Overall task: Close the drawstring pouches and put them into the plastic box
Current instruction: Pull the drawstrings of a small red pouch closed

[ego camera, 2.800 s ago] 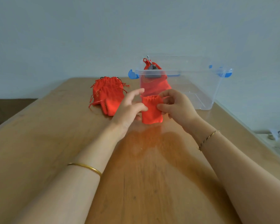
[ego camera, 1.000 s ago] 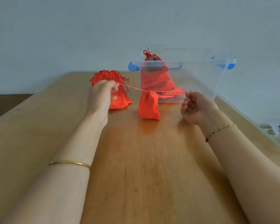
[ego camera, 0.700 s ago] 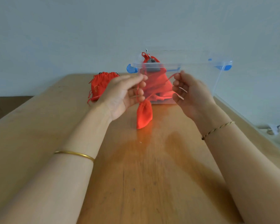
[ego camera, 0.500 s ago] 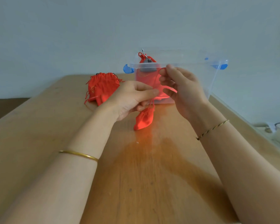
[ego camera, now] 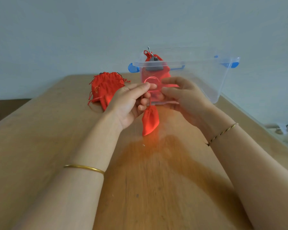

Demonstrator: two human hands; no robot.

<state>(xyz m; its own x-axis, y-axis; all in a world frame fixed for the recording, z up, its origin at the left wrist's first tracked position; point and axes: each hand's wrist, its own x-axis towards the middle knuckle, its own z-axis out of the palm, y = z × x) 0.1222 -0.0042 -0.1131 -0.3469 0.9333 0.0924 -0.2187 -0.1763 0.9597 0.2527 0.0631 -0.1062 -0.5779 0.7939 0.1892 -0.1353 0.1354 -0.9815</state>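
Left hand (ego camera: 131, 103) first: thumb and forefinger are pinched on the drawstring (ego camera: 150, 80), which loops up above the knuckles, and the red pouch (ego camera: 150, 120) hangs from that cord below the fingers, its lower tip down at the wooden table (ego camera: 56, 146). Right hand (ego camera: 184, 98) has come in close, fingers curled toward the same cord, but it is smeared with motion, so I cannot tell whether it actually grips.

That's the change. A second ago these hands were flung wide, hauling the cords apart with the pouch sitting on the wood between them. Now they've met in the middle and the pouch has been lifted by its string. The neck looks bunched tight (job half done, I'd say), so the closing step seems finished and the slack is being gathered.

Just behind the hands stands the clear plastic box (ego camera: 214, 83), one red pouch already inside (ego camera: 155, 72). Off to the left lies the pile of pouches (ego camera: 106, 87), waiting. A short carry forward and over the rim is what's left for this one.
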